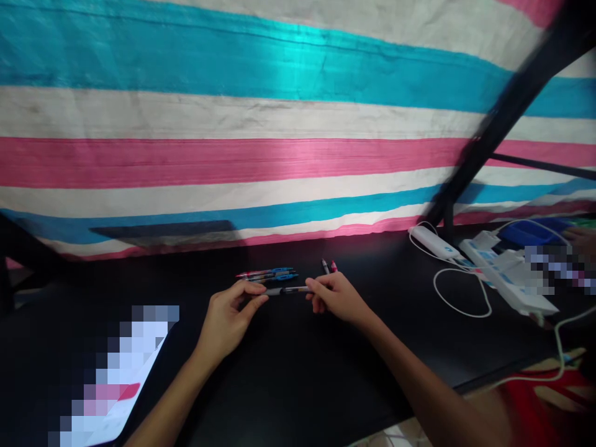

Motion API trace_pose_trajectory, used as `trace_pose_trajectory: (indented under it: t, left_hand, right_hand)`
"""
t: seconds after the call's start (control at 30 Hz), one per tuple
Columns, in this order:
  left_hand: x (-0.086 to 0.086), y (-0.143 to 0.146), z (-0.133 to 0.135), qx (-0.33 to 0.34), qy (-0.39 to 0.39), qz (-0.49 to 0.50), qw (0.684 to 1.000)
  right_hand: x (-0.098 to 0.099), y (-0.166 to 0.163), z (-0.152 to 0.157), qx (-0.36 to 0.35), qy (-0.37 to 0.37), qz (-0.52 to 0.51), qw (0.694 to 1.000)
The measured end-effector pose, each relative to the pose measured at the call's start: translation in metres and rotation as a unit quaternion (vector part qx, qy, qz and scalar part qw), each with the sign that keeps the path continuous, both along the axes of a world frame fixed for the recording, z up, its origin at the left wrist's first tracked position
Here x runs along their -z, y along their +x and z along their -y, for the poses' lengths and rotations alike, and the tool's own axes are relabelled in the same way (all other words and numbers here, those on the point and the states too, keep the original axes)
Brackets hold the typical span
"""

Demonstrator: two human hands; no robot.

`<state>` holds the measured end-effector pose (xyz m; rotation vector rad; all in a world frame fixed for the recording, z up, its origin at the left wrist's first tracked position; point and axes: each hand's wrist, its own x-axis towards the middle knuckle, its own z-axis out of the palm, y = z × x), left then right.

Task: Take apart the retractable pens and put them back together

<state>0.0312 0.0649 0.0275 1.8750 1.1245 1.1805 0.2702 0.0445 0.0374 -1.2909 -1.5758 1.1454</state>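
Both hands hold one slim pen level above the black table. My left hand pinches its grey end between thumb and fingertips. At the other end, my right hand grips the clear barrel with thumb and forefinger, the remaining fingers curled under. Just beyond the left hand lie several pens side by side, with blue and red parts. Behind the right hand, the ends of a grey-tipped pen and a red-tipped pen show; the hand hides the rest of them.
A white power strip with plugs and looping white cables lies at the right, near a blue object. At the left is a lit, partly blurred screen. A striped sheet hangs behind the black table. Another person sits at the right edge.
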Motion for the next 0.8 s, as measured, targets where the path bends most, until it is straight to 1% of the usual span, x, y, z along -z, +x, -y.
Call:
trace_pose_trajectory:
  t: [0.13,0.17,0.23,0.3,0.33,0.4,0.47,0.5,0.6,0.63,0.67,0.77,0.8]
  left_hand:
    - [0.0007,-0.0005,-0.0009,-0.001,0.006,-0.002,1.000]
    - [0.0010,-0.0003,-0.0012,-0.001,0.007,-0.003,1.000]
    - [0.0012,0.0007,-0.0017,0.001,0.007,-0.005,1.000]
    - [0.0011,0.0015,-0.0019,0.004,0.007,-0.006,1.000]
    - [0.0011,0.0017,-0.0021,0.004,0.007,-0.006,1.000]
    - [0.0014,0.0012,-0.0025,0.001,0.007,-0.008,1.000]
    - [0.0021,0.0001,-0.0029,-0.001,0.006,-0.011,1.000]
    - [0.0025,-0.0004,-0.0031,-0.001,0.004,-0.011,1.000]
    - [0.0030,-0.0009,-0.0031,0.000,0.005,-0.004,1.000]
    - [0.0029,-0.0008,-0.0029,-0.001,0.007,-0.001,1.000]
    - [0.0027,-0.0006,-0.0027,-0.001,0.009,0.000,1.000]
    - [0.0022,-0.0008,-0.0019,-0.003,0.012,-0.001,1.000]
    - [0.0021,-0.0011,-0.0017,-0.003,0.010,-0.001,1.000]
  right_hand:
    - [-0.0005,-0.0002,0.0009,0.027,0.085,-0.013,0.996]
    - [-0.0008,0.0001,0.0011,0.020,0.085,-0.012,0.996]
    - [-0.0011,0.0004,0.0014,-0.004,0.051,0.008,0.999]
    - [-0.0014,0.0003,0.0015,-0.009,0.024,0.015,1.000]
    - [-0.0016,0.0002,0.0016,-0.003,0.029,0.009,1.000]
    - [-0.0022,0.0001,0.0019,0.005,0.065,-0.013,0.998]
    - [-0.0026,0.0003,0.0021,0.000,0.083,-0.020,0.996]
    - [-0.0026,0.0004,0.0022,-0.006,0.076,-0.016,0.997]
    - [-0.0022,0.0007,0.0023,-0.022,0.016,0.002,1.000]
    - [-0.0021,0.0008,0.0025,-0.023,0.010,0.002,1.000]
    - [-0.0022,0.0009,0.0027,-0.020,0.019,-0.002,1.000]
    - [-0.0026,0.0009,0.0036,-0.005,0.081,-0.013,0.997]
    - [-0.0026,0.0007,0.0037,-0.008,0.084,-0.012,0.996]
